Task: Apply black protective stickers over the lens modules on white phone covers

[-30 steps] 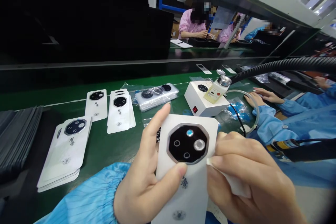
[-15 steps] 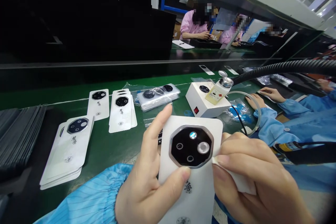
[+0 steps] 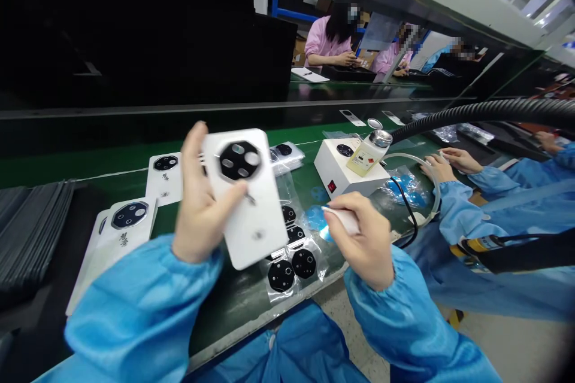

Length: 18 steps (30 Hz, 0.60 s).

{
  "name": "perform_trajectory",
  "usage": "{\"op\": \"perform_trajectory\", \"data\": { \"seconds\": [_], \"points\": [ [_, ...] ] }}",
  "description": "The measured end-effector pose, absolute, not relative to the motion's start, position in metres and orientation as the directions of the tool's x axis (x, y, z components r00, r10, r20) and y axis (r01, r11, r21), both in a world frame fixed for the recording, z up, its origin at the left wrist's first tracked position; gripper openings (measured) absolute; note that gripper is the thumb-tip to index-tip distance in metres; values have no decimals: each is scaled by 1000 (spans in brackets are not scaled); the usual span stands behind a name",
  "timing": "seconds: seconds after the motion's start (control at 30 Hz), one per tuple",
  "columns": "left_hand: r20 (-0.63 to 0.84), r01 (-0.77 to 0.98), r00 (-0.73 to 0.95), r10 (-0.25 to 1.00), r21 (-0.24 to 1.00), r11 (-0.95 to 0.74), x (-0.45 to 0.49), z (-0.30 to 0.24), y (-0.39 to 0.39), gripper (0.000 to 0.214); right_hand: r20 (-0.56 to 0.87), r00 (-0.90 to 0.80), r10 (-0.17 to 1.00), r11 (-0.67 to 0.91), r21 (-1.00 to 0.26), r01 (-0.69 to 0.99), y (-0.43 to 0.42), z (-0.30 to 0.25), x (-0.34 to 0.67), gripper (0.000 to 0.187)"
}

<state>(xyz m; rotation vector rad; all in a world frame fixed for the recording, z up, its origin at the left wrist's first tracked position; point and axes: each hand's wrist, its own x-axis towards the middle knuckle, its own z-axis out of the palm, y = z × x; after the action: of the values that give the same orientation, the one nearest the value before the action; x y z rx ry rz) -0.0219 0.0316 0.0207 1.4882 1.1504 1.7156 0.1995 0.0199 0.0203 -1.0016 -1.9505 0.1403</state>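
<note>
My left hand (image 3: 197,209) is closed round a white phone back cover (image 3: 251,209) with a black octagonal camera plate, held tilted above the green belt (image 3: 135,170). My right hand (image 3: 363,239) pinches a small white wiping cloth (image 3: 344,218) just right of the cover, apart from it. Under my hands lies a clear film sheet with black octagonal camera plates (image 3: 291,257). Both arms wear blue sleeves.
White covers lie in stacks at the left (image 3: 114,233) and further back (image 3: 165,178). A white box with a red switch (image 3: 344,176) carries a dispenser bottle (image 3: 371,152). A black hose (image 3: 471,114) arcs at right. A co-worker's hands (image 3: 442,164) work beside me. Dark trays (image 3: 27,233) lie far left.
My left hand has carried the cover up and to the left, away from me. My right hand with the cloth has come off the cover and moved lower, uncovering the sheet of camera plates.
</note>
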Motion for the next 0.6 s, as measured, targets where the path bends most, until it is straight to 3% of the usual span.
{"op": "perform_trajectory", "data": {
  "seconds": [0.07, 0.2, 0.37, 0.47, 0.6],
  "points": [
    [522, 166, -349, 778, 852, -497, -43, 24, 45, 76, 449, -361, 817, 561, -477, 677, 31, -4, 204, 3],
    [490, 197, -478, 729, 868, -455, -64, 41, 46, 67, 227, -513, 828, 556, -451, 698, 56, -33, 200, 12],
    [397, 54, -453, 798, 906, -421, -54, 38, 40, 75, 245, -469, 849, 528, -439, 727, 88, -23, 174, 3],
    [294, -52, -394, 871, 939, -340, -45, 16, 36, 78, 305, -433, 848, 528, -422, 737, 91, -16, 172, 18],
    [223, -53, -282, 933, 968, -247, -32, -18, 22, 77, 197, -555, 808, 581, -424, 695, 66, -32, 195, 6]
  ]
}}
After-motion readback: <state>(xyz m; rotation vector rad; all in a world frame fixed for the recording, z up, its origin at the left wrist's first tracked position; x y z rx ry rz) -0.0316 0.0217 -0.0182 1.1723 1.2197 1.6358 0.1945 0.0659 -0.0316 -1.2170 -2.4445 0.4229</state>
